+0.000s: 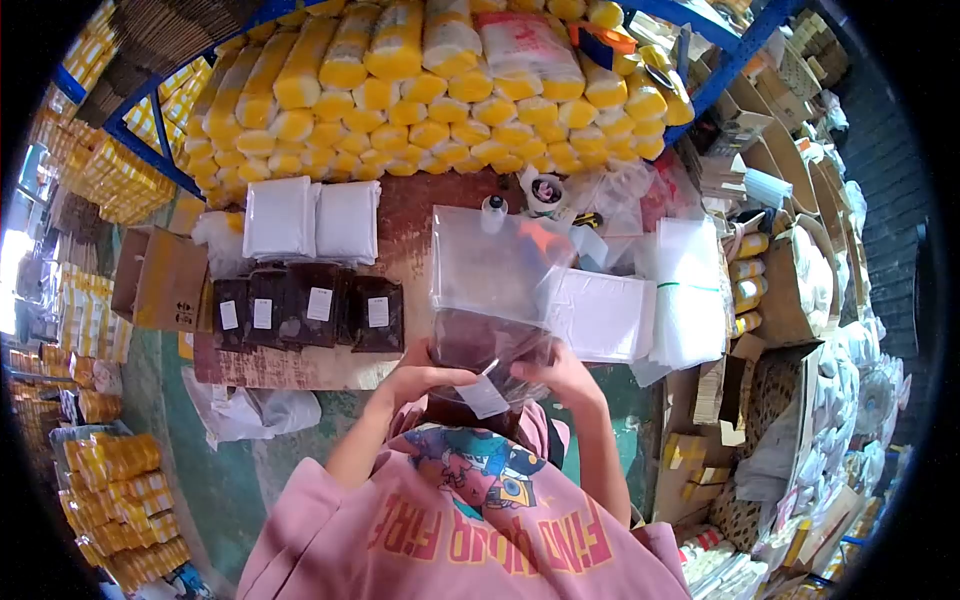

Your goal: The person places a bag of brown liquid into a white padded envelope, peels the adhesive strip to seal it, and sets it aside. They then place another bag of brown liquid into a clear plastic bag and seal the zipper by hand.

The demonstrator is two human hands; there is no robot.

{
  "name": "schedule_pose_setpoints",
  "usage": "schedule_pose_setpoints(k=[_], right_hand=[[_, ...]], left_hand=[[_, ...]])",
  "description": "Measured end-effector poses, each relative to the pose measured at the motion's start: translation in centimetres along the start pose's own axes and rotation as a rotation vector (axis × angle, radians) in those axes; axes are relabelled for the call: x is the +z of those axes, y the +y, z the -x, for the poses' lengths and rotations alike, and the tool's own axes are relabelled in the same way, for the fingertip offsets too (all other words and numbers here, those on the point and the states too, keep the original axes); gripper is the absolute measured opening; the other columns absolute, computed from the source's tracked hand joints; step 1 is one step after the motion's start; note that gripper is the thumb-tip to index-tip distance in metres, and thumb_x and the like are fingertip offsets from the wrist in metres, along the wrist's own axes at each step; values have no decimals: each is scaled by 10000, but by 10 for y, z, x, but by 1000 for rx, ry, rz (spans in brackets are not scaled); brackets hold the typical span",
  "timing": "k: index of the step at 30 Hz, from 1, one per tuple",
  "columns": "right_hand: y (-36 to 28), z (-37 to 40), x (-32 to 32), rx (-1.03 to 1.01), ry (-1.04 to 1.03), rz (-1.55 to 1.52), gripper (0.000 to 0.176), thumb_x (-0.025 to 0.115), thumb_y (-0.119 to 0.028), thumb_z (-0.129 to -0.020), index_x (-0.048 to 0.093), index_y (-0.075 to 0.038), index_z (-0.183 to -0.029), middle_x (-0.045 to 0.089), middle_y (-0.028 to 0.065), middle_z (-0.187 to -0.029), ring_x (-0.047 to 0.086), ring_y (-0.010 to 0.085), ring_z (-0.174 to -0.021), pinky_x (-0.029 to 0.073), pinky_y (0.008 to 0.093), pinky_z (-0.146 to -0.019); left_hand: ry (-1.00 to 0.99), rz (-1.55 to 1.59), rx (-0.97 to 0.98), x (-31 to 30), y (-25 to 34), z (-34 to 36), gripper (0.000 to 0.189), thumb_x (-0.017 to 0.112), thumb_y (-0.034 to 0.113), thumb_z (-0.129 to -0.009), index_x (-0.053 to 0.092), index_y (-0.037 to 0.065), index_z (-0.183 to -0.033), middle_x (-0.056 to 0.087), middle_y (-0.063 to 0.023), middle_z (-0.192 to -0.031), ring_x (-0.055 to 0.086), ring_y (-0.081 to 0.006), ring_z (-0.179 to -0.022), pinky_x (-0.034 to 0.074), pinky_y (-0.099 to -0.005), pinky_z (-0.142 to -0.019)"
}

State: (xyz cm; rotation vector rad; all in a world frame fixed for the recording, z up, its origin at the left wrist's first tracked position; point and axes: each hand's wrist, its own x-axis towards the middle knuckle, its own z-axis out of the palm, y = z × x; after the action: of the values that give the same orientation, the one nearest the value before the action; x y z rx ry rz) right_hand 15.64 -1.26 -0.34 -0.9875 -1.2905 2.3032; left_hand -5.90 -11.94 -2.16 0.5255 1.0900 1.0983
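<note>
Close to my body, both hands hold a clear plastic bag with a dark brown package in its lower part. My left hand grips the bag's lower left side, the thumb lying across the front. On the lower right side, my right hand has its thumb on the film. A white label shows between the thumbs. The bag's upper part is flat and see-through, reaching over the table. Fingers behind the bag are hidden.
Dark labelled packs stand in a row on the worn table, before white packs. To the right are a white stack and clear bags. Yellow-ended rolls line the back. A cardboard box sits left.
</note>
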Motion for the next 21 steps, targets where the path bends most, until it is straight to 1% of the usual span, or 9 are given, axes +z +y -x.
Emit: schedule_pose_setpoints(k=[3, 7, 9, 10, 13, 14, 17, 18, 21], right_hand=[[1, -12, -3, 47, -10, 198, 493, 754, -118, -769, 573, 21, -1206, 646, 72, -1105, 579, 159, -996, 447, 308, -917], [31, 2, 7, -79, 40, -56, 536, 729, -25, -779, 518, 10, -1271, 614, 68, -1170, 559, 162, -1062, 427, 311, -957], [41, 13, 13, -51, 21, -105, 549, 726, -2, -779, 506, 6, -1281, 601, 73, -1196, 550, 166, -1093, 416, 316, -976], [36, 18, 21, -74, 12, -101, 574, 737, -16, -774, 492, 4, -1293, 599, 75, -1202, 546, 168, -1108, 410, 320, -985], [52, 24, 19, -11, 86, 17, 589, 746, -23, -766, 488, 4, -1295, 600, 79, -1203, 548, 169, -1106, 410, 320, -986], [45, 28, 25, 9, 125, -33, 575, 752, -22, -751, 501, 2, -1268, 623, 89, -1149, 593, 171, -1018, 466, 307, -907], [54, 29, 24, 127, 151, -222, 518, 744, -25, -752, 526, -5, -1221, 649, 93, -1062, 629, 168, -903, 513, 294, -801], [62, 27, 18, 150, 158, -223, 454, 734, -26, -756, 549, -4, -1171, 661, 85, -979, 641, 163, -829, 533, 293, -727], [65, 26, 14, 225, 142, -311, 440, 720, -32, -772, 543, 7, -1173, 656, 118, -998, 654, 202, -834, 549, 349, -708]], left_hand=[[-12, -46, 63, 9, -8, 2, 487, 797, 48, -704, 622, 0, -1156, 668, -79, -1081, 614, -155, -987, 478, -303, -882], [-2, -138, -2, 0, -25, 7, 552, 829, 62, -679, 608, 0, -1180, 675, -83, -1087, 620, -166, -1002, 476, -312, -907], [-11, -135, -49, -1, -32, 12, 583, 844, 68, -663, 602, 0, -1189, 674, -89, -1098, 623, -175, -1010, 478, -321, -914], [-47, -63, -92, 2, -28, 18, 617, 864, 73, -636, 601, 2, -1190, 667, -92, -1127, 618, -182, -1036, 474, -324, -928], [-43, -199, -59, -7, -47, 21, 624, 868, 74, -626, 603, 9, -1187, 662, -85, -1136, 610, -178, -1048, 465, -313, -939], [13, -250, -58, -5, -49, 23, 621, 875, 98, -622, 607, 13, -1176, 662, -68, -1114, 605, -163, -1023, 460, -297, -930], [-71, -259, -90, -7, -51, 18, 638, 883, 132, -618, 600, 10, -1176, 654, -49, -1093, 598, -148, -988, 460, -291, -909], [-70, -247, -114, -10, -57, 16, 655, 887, 162, -619, 589, 7, -1181, 648, -38, -1076, 590, -137, -961, 458, -285, -894], [-77, -228, -101, -7, -56, 13, 587, 856, 162, -680, 583, 6, -1175, 648, -46, -1085, 595, -142, -973, 463, -290, -898]])
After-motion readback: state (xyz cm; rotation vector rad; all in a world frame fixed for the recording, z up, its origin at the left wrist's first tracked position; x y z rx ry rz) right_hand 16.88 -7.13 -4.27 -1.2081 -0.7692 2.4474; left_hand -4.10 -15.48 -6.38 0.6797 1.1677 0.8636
